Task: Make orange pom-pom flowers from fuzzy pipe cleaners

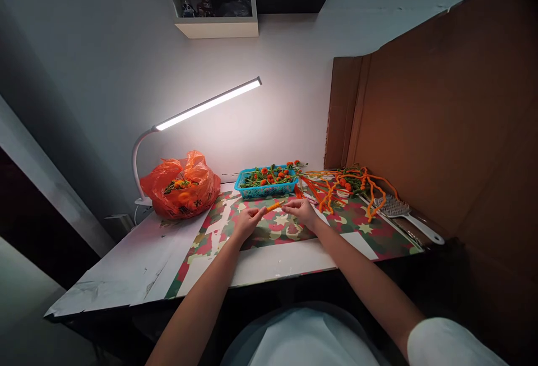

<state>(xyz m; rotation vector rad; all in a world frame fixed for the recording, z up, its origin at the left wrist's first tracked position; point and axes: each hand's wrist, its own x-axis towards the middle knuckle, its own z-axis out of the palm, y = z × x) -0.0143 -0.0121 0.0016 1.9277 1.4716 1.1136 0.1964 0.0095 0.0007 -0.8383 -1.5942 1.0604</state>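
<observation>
Orange, the stick (274,206) at six o'clock from the basket (267,191) is pinched in my left hand (249,222), while my right hand (301,210) bunches fingers by its tip, gripping or not I cannot tell.

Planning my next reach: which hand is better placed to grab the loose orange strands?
Probably your right hand: it is closer to the orange strands, which lie on its side, while your left hand grips the yellow-orange piece.
</observation>
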